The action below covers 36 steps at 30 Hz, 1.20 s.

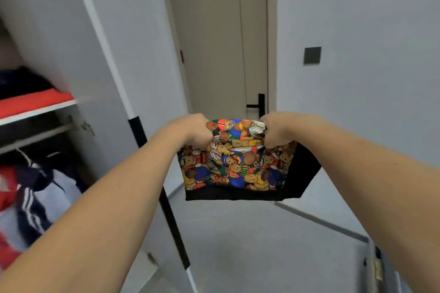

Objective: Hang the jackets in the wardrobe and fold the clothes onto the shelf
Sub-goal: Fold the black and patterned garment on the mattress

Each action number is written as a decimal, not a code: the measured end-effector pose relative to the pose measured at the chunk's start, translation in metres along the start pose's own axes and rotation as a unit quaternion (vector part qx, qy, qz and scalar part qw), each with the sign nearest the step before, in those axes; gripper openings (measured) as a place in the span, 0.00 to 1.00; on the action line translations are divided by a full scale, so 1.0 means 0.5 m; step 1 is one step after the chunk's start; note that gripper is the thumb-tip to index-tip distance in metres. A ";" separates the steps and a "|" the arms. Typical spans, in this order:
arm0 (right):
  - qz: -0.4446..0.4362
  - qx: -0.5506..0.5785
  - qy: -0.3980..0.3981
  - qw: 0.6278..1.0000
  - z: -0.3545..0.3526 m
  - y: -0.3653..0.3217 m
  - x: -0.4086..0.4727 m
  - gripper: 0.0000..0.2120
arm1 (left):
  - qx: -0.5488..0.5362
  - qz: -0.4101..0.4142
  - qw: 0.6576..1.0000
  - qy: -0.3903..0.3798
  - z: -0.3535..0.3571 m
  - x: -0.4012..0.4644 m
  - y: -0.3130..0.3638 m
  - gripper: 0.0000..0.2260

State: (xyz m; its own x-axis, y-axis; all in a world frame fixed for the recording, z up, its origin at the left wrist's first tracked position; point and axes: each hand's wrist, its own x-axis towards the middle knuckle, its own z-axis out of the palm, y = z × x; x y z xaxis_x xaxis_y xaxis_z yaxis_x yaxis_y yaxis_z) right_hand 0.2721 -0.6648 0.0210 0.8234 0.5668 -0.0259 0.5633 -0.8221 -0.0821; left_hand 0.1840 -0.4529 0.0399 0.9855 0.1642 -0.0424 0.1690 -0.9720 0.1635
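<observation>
Fingers: both sets are curled tight, each clamped on the top edge of the garment; you see knuckles and backs of hands, so the fingertips themselves are hidden in the cloth.
Left hand: your fist bunches the upper left corner of the teddy-bear print garment.
Right hand: your fist grips the upper right corner, level with the left, the cloth drawn fairly taut between the two.
Garment: it hangs free in the air in front of you, already doubled over to a short panel, with a black band along the bottom and a black part trailing out at the lower right. It touches nothing but your hands.
Step in hand: folding, by my reading. The piece looks part-folded and held up for squaring, not yet carried to the wardrobe.
Shelf: well off to your left, inside the open wardrobe, with a red folded item and a dark one already lying on it.
Below the shelf: jackets in red, navy and white hang under the rail.
Wardrobe door: it stands open between you and the shelf opening.
Next move calls for: tucking in that loose black part so the fold stays square, then turning left and bringing the bundle round the door edge to set it flat on the stack.
Watch: the trailing black piece may slip open as you swing across.
Background: a closed room door with a black handle is straight ahead, behind the garment.
</observation>
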 end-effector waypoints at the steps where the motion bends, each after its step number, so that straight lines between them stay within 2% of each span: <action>1: -0.021 -0.003 0.006 1.000 -0.010 -0.049 0.024 0.17 | 0.001 -0.023 1.000 0.007 -0.021 -0.020 -0.045 0.08; 7: -0.176 -0.038 0.001 0.984 -0.063 -0.319 0.082 0.18 | 0.013 -0.196 0.980 -0.028 -0.103 -0.186 -0.257 0.05; 10: -0.247 -0.018 -0.025 0.969 -0.084 -0.449 0.080 0.17 | 0.011 -0.264 0.965 0.007 -0.135 -0.285 -0.338 0.08; 13: -0.319 -0.029 -0.018 0.947 -0.096 -0.568 0.063 0.16 | 0.011 -0.325 0.945 0.035 -0.158 -0.390 -0.401 0.12; 22: -0.482 -0.011 0.019 0.876 -0.112 -0.844 -0.009 0.13 | 0.088 -0.488 0.852 0.166 -0.176 -0.672 -0.506 0.04; 25: -0.497 -0.021 0.058 0.865 -0.119 -0.903 -0.008 0.09 | 0.147 -0.513 0.826 0.181 -0.194 -0.711 -0.546 0.03; 28: -0.502 -0.019 0.110 0.858 -0.154 -0.959 0.007 0.11 | 0.178 -0.525 0.805 0.211 -0.242 -0.724 -0.589 0.03; 31: -0.511 0.004 0.178 0.841 -0.213 -1.030 0.036 0.15 | 0.164 -0.541 0.786 0.249 -0.323 -0.728 -0.637 0.07; 34: -0.509 0.036 0.241 0.826 -0.278 -1.104 0.073 0.18 | 0.144 -0.555 0.782 0.243 -0.419 -0.732 -0.689 0.07; 36: -0.507 0.042 0.303 0.805 -0.321 -1.151 0.098 0.19 | 0.160 -0.554 0.772 0.268 -0.478 -0.735 -0.725 0.08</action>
State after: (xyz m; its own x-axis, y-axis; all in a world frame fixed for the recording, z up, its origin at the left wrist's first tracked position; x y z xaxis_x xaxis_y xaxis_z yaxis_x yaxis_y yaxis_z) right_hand -0.0008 -0.1722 0.2268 -0.1619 0.7932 0.5871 0.9817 0.0690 0.1774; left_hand -0.2363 -0.1208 0.2319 0.1177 0.8875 0.4455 0.9846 -0.1627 0.0638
